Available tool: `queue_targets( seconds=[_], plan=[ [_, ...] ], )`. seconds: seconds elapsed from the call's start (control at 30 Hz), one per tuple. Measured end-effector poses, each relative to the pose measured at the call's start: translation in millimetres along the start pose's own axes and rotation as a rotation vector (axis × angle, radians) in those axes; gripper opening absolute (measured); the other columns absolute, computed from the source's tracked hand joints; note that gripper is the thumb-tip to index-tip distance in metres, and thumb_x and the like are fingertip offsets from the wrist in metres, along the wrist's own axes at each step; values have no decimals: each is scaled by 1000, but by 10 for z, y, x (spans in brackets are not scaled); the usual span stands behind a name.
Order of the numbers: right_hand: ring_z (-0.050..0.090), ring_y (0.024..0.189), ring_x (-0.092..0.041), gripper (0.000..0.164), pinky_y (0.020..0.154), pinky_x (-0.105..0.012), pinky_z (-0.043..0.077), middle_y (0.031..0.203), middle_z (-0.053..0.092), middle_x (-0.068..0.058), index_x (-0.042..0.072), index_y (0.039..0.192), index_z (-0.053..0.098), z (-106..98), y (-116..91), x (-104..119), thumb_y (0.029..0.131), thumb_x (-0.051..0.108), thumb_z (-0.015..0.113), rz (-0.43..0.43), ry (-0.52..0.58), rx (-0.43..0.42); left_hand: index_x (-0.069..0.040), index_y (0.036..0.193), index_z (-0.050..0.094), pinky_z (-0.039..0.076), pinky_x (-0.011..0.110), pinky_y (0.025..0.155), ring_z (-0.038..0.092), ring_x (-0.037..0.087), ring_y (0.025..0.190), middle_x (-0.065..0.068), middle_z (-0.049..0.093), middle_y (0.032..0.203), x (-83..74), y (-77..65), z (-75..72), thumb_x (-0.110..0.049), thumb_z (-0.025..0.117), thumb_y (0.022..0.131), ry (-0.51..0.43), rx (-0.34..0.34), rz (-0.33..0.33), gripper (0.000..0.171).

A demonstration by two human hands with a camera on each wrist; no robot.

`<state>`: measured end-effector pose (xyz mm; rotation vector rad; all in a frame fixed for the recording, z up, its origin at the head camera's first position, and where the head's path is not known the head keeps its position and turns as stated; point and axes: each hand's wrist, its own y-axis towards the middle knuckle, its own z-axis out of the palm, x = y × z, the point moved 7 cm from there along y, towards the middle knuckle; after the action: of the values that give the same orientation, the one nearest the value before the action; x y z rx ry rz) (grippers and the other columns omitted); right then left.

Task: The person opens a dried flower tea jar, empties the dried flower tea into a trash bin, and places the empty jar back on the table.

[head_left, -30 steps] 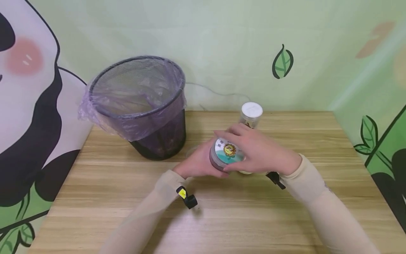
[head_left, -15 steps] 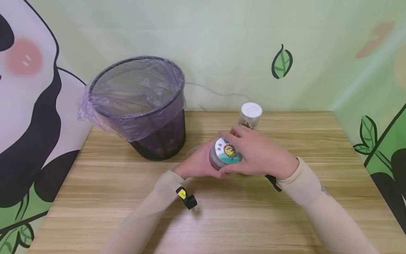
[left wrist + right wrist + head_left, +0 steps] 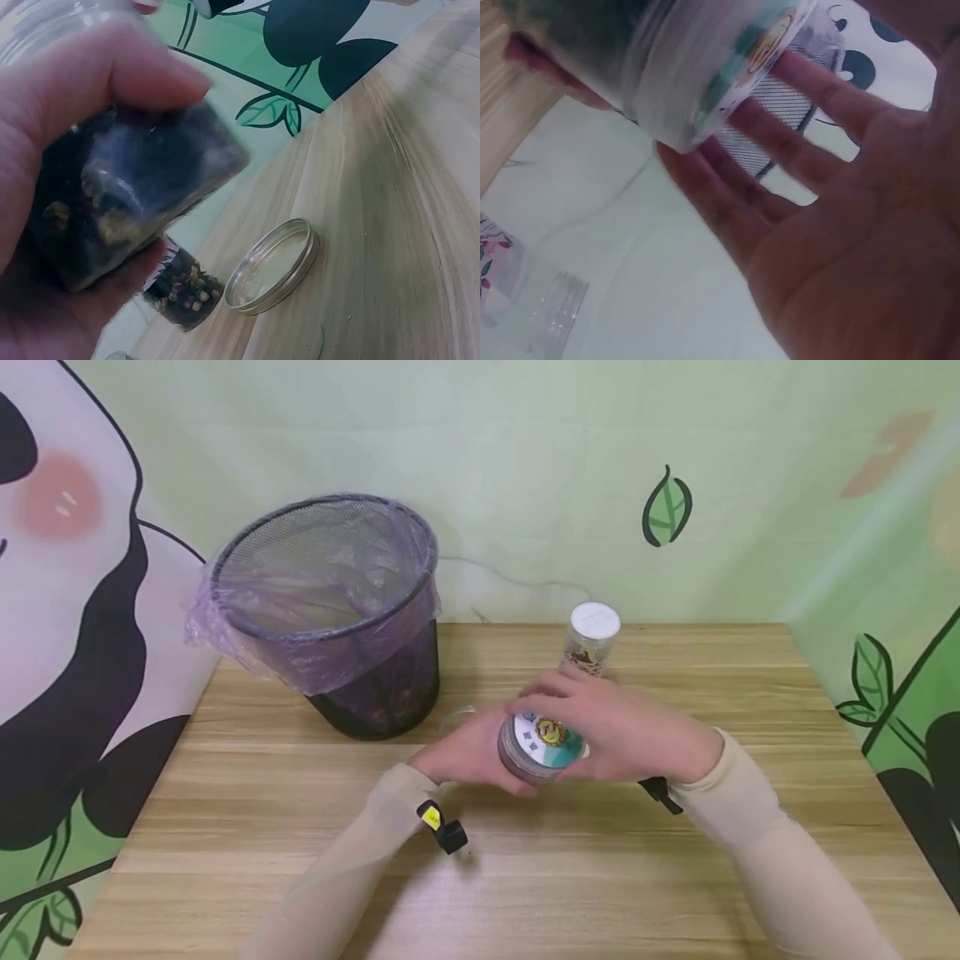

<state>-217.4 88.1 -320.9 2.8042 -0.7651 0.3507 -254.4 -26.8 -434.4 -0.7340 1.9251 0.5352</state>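
My left hand [image 3: 476, 747] grips a clear jar [image 3: 150, 180] of dark dried bits, its fingers and thumb round the side. The jar is tilted, its bottom off the table in the left wrist view. Its lid [image 3: 551, 739] has a white and teal label with a sunflower face. My right hand [image 3: 626, 727] holds this lid from above, thumb at the near edge and fingers at the far edge. The palm stands off from the label in the right wrist view. A round lid-like ring [image 3: 274, 266] lies on the table by my left hand, partly hidden in the head view.
Behind my right hand stands a tall clear canister [image 3: 592, 635] with a white top. A black mesh bin [image 3: 375, 693] with a purple liner bag [image 3: 315, 664] stands back left on the wooden table [image 3: 525, 885]. A printed cloth [image 3: 495, 468] hangs behind.
The sunflower label has turned counter-clockwise under my right hand. Both the jar's top and my right hand have come slightly nearer to me; my left wrist has hardly moved.
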Motion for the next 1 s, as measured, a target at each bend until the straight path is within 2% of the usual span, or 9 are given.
queue_targets(
  seconds=[0.17, 0.37, 0.73, 1.0],
  plan=[
    [52, 127, -25, 81, 105, -45, 52, 135, 60, -4, 12, 136, 62, -103, -37, 45, 64, 17, 100, -63, 58, -48, -12, 145, 47, 47, 34, 112, 58, 17, 125, 3, 60, 138, 17, -16, 22, -10, 96, 65, -7, 50, 8, 94],
    [54, 125, -22, 82, 105, -42, 52, 132, 60, -4, 12, 136, 61, -156, -48, 42, 65, 23, 100, -87, 104, -91, -14, 146, 46, 48, 36, 112, 57, 18, 125, 3, 59, 138, 32, -4, 9, -7, 96, 64, -62, -14, 28, 96],
    [54, 127, -20, 88, 107, -42, 52, 138, 56, -3, 11, 140, 54, -159, -94, -95, 66, 25, 99, -9, 163, -92, -17, 153, 40, 47, 37, 114, 58, 19, 126, 4, 58, 139, -27, 38, -24, -2, 96, 62, -140, -70, 72, 108],
    [58, 119, -19, 88, 101, -40, 55, 136, 55, -6, 7, 142, 50, -196, -142, -168, 71, 33, 96, 17, 171, -131, -14, 150, 42, 44, 37, 116, 56, 18, 128, 4, 59, 140, -51, 60, -40, -6, 98, 61, -82, -109, 57, 105]
  ],
)
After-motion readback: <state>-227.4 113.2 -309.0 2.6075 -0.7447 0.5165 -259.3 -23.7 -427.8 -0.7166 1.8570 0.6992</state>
